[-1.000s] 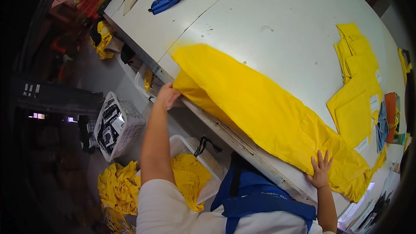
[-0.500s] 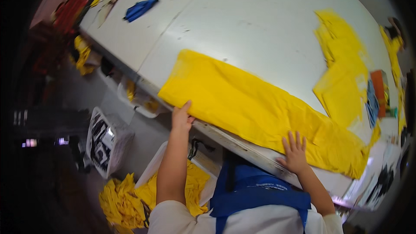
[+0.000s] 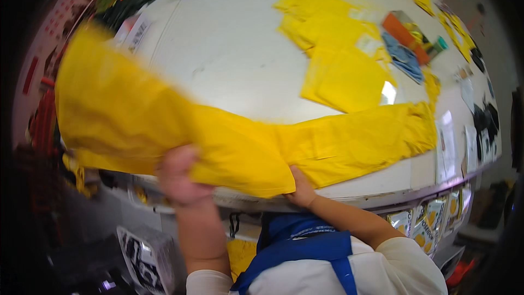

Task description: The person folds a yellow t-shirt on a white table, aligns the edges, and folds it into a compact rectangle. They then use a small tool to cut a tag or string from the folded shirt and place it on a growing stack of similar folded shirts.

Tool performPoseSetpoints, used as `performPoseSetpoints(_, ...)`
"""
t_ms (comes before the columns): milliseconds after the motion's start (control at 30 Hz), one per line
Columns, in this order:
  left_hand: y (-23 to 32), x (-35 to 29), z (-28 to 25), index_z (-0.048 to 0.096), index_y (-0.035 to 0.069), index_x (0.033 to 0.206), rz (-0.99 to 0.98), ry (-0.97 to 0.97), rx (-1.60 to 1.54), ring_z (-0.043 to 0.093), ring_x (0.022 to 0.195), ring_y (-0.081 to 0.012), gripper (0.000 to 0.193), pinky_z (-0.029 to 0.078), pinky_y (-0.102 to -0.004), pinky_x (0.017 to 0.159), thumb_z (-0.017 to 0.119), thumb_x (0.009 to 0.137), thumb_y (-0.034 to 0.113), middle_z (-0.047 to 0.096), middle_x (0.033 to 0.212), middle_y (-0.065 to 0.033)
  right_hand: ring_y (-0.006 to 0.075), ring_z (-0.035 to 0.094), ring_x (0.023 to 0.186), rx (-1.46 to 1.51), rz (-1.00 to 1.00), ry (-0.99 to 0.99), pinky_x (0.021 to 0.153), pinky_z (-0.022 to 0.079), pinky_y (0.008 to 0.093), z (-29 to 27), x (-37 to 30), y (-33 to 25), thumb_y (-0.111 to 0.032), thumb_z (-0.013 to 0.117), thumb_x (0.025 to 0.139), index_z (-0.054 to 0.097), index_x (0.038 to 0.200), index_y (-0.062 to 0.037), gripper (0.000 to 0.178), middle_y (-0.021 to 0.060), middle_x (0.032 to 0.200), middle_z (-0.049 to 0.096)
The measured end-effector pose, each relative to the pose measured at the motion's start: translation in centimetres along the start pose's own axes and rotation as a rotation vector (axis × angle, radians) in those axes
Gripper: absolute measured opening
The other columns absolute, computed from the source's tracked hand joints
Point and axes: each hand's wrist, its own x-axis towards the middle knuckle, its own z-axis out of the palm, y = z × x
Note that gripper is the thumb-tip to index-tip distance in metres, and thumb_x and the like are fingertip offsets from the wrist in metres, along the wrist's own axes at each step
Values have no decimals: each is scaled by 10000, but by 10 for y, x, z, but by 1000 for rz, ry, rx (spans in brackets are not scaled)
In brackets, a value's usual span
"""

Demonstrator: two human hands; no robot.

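Gripping yellow fabric (image 3: 240,150), the left hand (image 3: 183,177) blurs; the right hand (image 3: 302,190) pinches the near edge, fingers partly hidden.

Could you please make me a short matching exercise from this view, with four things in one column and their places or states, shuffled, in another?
Things
1. Person's left hand
2. Person's right hand
3. Crumpled blue cloth
4. Blue fabric apron

Places or states
A. Worn over a white short-sleeved shirt
B. Touching the near edge of the long yellow fabric piece, about midway along it
C. On the white table, next to an orange-sided box
D. Holding up the left part of that yellow fabric, blurred

Right pairs: 1-D, 2-B, 3-C, 4-A
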Motion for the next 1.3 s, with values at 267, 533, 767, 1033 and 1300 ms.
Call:
performPoseSetpoints(267,-262,-46,348,451,59,1322,-246,-1037,528,550,1047,-401,501,433,-431,915,505,825,83,562,1151,-249,345,461,1192,672,651,-116,1011,352,425,-40,8,-21,-297,611,869,492,1274,-47,492,205,1304,468)
performPoseSetpoints(533,-291,-103,293,394,84,1376,-10,-1305,698,539,1048,-368,648,449,-411,884,663,790,147,552,1168,-187,323,452,1236,539,260,-307,1045,331,394,-95,-66,5,-386,595,878,459,1325,-39,582,213,1344,461)
performPoseSetpoints(767,-157,-139,106,277,71,1396,30,-299,1398,456,1116,-352,928,389,-461,951,795,632,166,351,1324,-180,139,553,892,536,848,669,809,446,283,-337,-205,164,-325,550,927,585,1082,-10,353,60,966,607)
performPoseSetpoints(1033,-230,-162,91,298,132,1391,-604,339,714,538,1062,-233,728,454,-321,878,659,783,-37,540,1122,-137,141,570,836,674,1104,491,727,466,266,-338,-184,235,-275,608,903,566,1139,10,372,61,1008,615)
performPoseSetpoints(1300,-214,-168,37,535,87,1248,-100,-263,1633,530,873,-241,508,468,-309,759,595,770,-74,489,1022,-86,261,574,830,-163,1276,235,783,467,336,-358,-217,218,-241,652,855,603,942,5,266,108,937,615)
